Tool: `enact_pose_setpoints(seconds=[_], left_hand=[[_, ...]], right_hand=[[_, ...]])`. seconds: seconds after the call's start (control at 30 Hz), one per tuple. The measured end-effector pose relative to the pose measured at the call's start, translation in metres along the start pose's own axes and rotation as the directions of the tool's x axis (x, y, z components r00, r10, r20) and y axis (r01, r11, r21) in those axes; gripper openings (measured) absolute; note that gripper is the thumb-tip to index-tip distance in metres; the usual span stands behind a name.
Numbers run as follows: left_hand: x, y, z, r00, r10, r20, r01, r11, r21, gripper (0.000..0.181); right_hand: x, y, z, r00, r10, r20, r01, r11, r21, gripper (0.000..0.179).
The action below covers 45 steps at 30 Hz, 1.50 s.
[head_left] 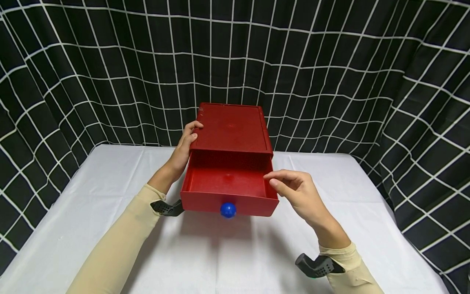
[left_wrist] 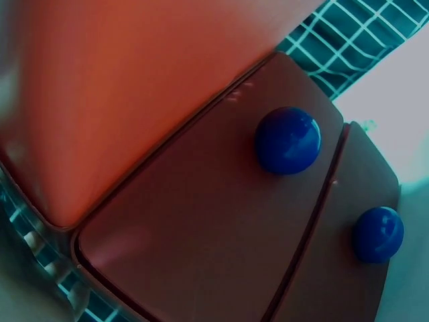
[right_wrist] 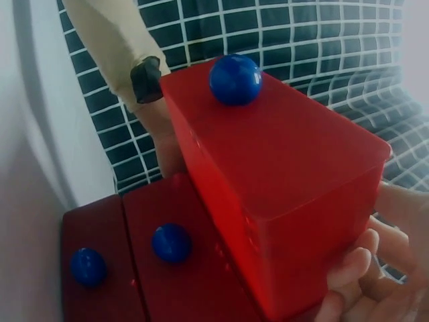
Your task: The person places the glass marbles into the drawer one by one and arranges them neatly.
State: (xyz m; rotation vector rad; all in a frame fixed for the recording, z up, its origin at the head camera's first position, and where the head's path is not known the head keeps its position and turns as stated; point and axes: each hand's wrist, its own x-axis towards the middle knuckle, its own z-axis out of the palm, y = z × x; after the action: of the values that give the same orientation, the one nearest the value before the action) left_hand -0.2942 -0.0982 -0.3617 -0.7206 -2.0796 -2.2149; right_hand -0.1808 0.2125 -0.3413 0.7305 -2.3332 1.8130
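A red drawer unit [head_left: 233,128] stands on the white-covered table, its top drawer [head_left: 209,179] pulled out and bare inside. On that drawer's front sits a round blue knob [head_left: 228,210]. My left hand [head_left: 180,153] lies along the unit's left side, its fingertips touching the upper edge. At the drawer's right wall is my right hand [head_left: 295,192], fingers loosely bent, the index tip over the rim. In the right wrist view its fingers [right_wrist: 352,268] are beside the outer wall; whether they press it cannot be told.
Below the pulled-out drawer are two shut drawers with blue knobs, a middle drawer [left_wrist: 201,221] and a lower drawer [left_wrist: 348,282]. White cloth covers the table [head_left: 330,192]. A black curtain with white grid lines [head_left: 227,53] encloses the back and sides.
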Motion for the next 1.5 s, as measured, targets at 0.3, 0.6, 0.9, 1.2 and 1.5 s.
enact_pose_setpoints(seconds=[0.3,0.6,0.9,1.2,1.5], left_hand=[[-0.001,0.000,0.000,1.000,-0.001,0.005,0.001,1.000,0.010,0.038],[0.000,-0.002,-0.002,1.000,0.004,0.009,-0.004,1.000,0.014,0.034],[0.000,-0.001,-0.002,1.000,-0.001,0.008,0.001,1.000,0.016,0.035],[0.000,-0.002,-0.002,1.000,0.001,0.008,-0.002,1.000,0.011,0.035],[0.000,-0.001,-0.001,1.000,0.000,0.003,0.000,1.000,0.006,0.037]], right_hand=[[-0.001,-0.001,-0.007,1.000,-0.007,0.026,0.008,1.000,-0.025,0.023],[0.000,-0.002,-0.013,0.999,-0.035,0.023,0.035,0.999,-0.019,0.020],[0.002,0.002,-0.027,0.999,-0.043,-0.033,0.043,0.999,0.009,0.022],[0.007,0.013,-0.040,0.996,-0.021,-0.092,0.020,1.000,-0.007,0.023],[0.013,0.032,-0.057,0.995,0.019,-0.096,-0.020,1.000,-0.007,0.021]])
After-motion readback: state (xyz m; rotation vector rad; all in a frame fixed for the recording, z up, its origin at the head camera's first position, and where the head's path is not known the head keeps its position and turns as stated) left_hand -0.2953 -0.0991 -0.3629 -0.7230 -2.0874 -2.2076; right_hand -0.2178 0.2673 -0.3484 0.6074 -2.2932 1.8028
